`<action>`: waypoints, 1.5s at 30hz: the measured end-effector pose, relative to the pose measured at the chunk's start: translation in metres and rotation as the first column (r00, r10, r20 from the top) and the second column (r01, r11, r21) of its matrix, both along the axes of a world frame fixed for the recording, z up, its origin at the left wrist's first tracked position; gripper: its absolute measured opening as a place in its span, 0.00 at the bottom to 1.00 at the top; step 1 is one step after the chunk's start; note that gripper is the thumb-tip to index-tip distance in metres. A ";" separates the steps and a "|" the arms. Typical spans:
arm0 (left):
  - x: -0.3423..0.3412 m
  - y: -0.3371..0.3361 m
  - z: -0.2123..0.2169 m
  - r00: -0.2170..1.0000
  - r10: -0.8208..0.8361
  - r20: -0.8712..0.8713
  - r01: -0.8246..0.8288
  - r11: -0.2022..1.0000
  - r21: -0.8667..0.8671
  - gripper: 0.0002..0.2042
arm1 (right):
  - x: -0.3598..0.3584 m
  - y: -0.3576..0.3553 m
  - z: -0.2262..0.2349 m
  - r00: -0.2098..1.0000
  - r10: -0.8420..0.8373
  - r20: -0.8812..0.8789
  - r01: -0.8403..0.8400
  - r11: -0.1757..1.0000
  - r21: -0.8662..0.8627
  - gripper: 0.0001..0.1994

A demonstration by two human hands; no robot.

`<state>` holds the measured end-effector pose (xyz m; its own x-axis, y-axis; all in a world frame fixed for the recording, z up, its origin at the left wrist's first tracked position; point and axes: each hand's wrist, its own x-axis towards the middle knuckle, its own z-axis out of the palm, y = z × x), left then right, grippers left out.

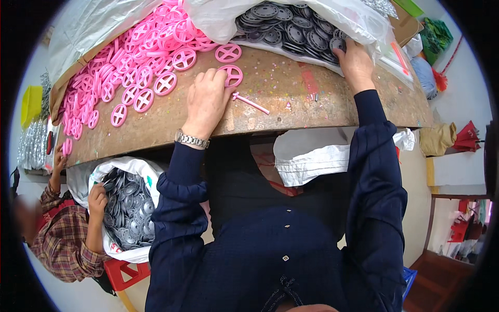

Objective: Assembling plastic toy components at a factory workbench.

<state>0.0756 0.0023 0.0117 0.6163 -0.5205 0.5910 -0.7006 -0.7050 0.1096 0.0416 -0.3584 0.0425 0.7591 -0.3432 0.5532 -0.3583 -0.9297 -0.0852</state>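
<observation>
The person's left hand [206, 98], a metal watch [192, 139] at its wrist, holds a pink wheel [232, 76] by its left edge above the table [280, 83]; a pink rod [252, 104] lies just beside; the right hand [357, 65] pinches a grey disc [338, 43] at the edge of a heap of grey discs [270, 35] within white plastic [213, 21]; a pile of pink wheels [125, 64] spreads leftward; at lower left, a co-worker's hand [97, 202] is at the mouth of a white sack [136, 255] full of grey discs.

Both arms [374, 182] reach toward the far side, well apart.
Left hand [207, 97] palm down, fingers curled; right hand [355, 63] farther off, at the right, thumb and fingers drawn close.
</observation>
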 end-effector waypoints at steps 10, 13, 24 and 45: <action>0.008 0.003 0.001 0.995 -0.095 -0.029 0.088 0.980 -0.181 0.06 | -0.007 -0.007 0.007 0.996 0.048 0.070 -0.055 0.993 0.109 0.18; -0.002 0.006 0.009 0.893 -0.235 -0.384 0.021 0.874 -0.486 0.05 | -0.016 0.003 0.006 0.988 0.110 0.106 -0.126 0.979 0.159 0.15; -0.036 -0.008 0.011 0.240 -0.885 -0.399 -0.406 0.282 -0.869 0.08 | -0.062 0.087 0.014 0.796 0.401 0.455 -0.542 0.136 0.829 0.07; -0.088 -0.031 0.018 0.300 -0.791 -0.533 -0.213 0.489 -0.846 0.12 | -0.102 0.161 -0.006 0.757 0.329 0.565 -0.603 0.016 0.798 0.08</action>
